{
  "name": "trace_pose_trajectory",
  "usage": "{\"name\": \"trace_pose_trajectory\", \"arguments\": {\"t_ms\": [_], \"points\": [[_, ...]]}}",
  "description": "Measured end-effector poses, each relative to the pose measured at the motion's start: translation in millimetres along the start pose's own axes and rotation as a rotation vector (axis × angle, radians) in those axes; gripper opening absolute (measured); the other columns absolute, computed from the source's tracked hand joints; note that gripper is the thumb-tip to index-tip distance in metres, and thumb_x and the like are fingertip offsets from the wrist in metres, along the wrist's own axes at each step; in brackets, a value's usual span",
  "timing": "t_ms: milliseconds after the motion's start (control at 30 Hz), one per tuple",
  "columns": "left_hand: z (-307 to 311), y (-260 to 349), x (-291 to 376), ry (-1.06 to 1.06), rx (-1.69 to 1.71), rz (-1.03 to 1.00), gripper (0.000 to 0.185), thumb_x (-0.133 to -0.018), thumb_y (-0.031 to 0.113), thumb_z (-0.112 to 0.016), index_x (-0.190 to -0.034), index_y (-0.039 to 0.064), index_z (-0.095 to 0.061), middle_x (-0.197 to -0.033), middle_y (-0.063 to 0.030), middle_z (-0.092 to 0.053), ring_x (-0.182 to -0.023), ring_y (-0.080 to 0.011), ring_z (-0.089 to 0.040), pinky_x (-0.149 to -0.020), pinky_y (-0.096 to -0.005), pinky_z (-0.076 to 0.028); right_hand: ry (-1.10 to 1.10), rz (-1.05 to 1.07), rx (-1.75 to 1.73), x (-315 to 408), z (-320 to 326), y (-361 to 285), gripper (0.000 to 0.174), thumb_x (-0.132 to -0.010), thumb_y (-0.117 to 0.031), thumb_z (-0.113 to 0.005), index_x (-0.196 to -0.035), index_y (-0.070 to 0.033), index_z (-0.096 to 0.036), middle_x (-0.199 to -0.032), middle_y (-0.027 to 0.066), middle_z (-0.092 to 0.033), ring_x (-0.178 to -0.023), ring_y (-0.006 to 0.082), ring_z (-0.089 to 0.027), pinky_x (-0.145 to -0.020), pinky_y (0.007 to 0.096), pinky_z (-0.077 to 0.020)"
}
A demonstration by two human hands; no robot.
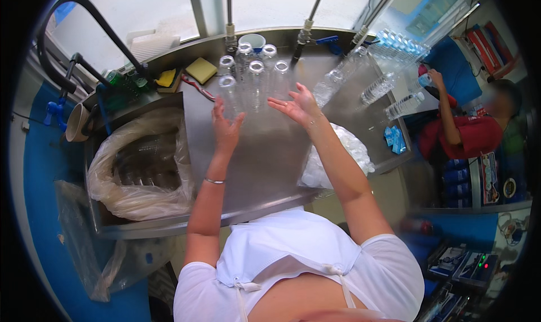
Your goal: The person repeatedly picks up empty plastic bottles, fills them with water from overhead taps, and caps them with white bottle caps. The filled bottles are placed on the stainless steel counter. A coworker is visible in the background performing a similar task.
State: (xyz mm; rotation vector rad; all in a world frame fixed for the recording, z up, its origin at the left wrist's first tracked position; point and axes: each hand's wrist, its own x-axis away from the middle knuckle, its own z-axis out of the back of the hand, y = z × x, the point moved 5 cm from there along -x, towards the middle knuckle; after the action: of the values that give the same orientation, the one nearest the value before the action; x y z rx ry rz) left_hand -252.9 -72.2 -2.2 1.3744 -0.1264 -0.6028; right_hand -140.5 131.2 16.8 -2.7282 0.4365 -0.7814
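Note:
My left hand (228, 129) is raised over the steel counter, fingers apart and nothing in it. Palm turned up, my right hand (299, 107) is also spread and holds nothing. Just beyond both hands stands a cluster of several clear plastic bottles (256, 83), upright and without caps. The nearest bottle (228, 94) is close to my left fingertips; whether they touch it I cannot tell. Beneath my right forearm lies a clear plastic bag of small white pieces, perhaps bottle caps (334, 163), partly hidden by the arm.
At left, a sink (94, 212) holds a plastic-lined opening with clear bottles inside. Behind it are sponges (202, 70) and a black hose tap (42, 34). Filling nozzles (301, 43) hang at the back. Bottles (378, 89) and blue packets (394, 139) sit rightward, near another person (465, 131).

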Motion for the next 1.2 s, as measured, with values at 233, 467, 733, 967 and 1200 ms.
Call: {"name": "trace_pose_trajectory", "arguments": {"t_ms": [233,467,733,967,1200], "points": [[16.0,-8.1,29.2,-0.032,-0.182,0.127,0.091,-0.083,0.008,-0.069,-0.154,0.002,-0.013,-0.151,-0.0216,-0.029,-0.131,-0.0375,-0.042,-0.099,-0.0465,-0.046,0.005,0.008,0.624,61.9,15.4,-34.6,0.056,-0.101,-0.026,-0.047,-0.148,-0.009,-0.022,-0.143,0.0282,-0.034,-0.117,0.0396,-0.054,-0.096,0.0458,-0.0495],[1.5,21.3,48.6,-0.317,-0.804,0.422,0.070,-0.087,0.019,-0.066,-0.147,-0.002,-0.035,-0.137,-0.0252,-0.051,-0.122,-0.0369,-0.054,-0.097,-0.0385,-0.048,-0.230,0.481,2.114,176.0,63.2,-106.6,0.014,-0.079,-0.009,-0.073,-0.093,-0.008,-0.072,-0.078,0.0110,-0.067,-0.077,0.0246,-0.068,-0.071,0.0355,-0.0542],[-209.5,135.7,70.0,-0.870,-0.193,-0.051,0.044,-0.084,0.017,-0.067,-0.123,-0.001,-0.061,-0.110,-0.0219,-0.068,-0.099,-0.0325,-0.067,-0.087,-0.0389,-0.053,-0.023,0.680,2.424,182.8,109.7,-78.3,0.016,-0.084,-0.012,-0.064,-0.092,0.001,-0.066,-0.089,0.0160,-0.063,-0.084,0.0324,-0.065,-0.075,0.0402,-0.0535],[-406.1,159.1,23.2,-0.716,-0.311,-0.219,0.082,-0.076,0.024,-0.075,-0.143,-0.001,-0.035,-0.132,-0.0244,-0.054,-0.124,-0.0379,-0.052,-0.105,-0.0425,-0.042,0.093,0.482,2.756,174.8,122.9,-70.3,0.018,-0.082,-0.008,-0.060,-0.097,0.001,-0.067,-0.101,0.0178,-0.064,-0.092,0.0264,-0.065,-0.075,0.0315,-0.0545],[-494.1,144.5,-19.3,-0.533,-0.166,-0.239,0.101,-0.067,0.028,-0.084,-0.146,-0.004,-0.029,-0.133,-0.0291,-0.051,-0.124,-0.0393,-0.051,-0.104,-0.0421,-0.043,-0.174,0.556,1.905,198.7,101.4,-90.2,0.017,-0.081,-0.006,-0.066,-0.096,0.001,-0.065,-0.102,0.0175,-0.064,-0.091,0.0291,-0.065,-0.075,0.0379,-0.0527]]}}
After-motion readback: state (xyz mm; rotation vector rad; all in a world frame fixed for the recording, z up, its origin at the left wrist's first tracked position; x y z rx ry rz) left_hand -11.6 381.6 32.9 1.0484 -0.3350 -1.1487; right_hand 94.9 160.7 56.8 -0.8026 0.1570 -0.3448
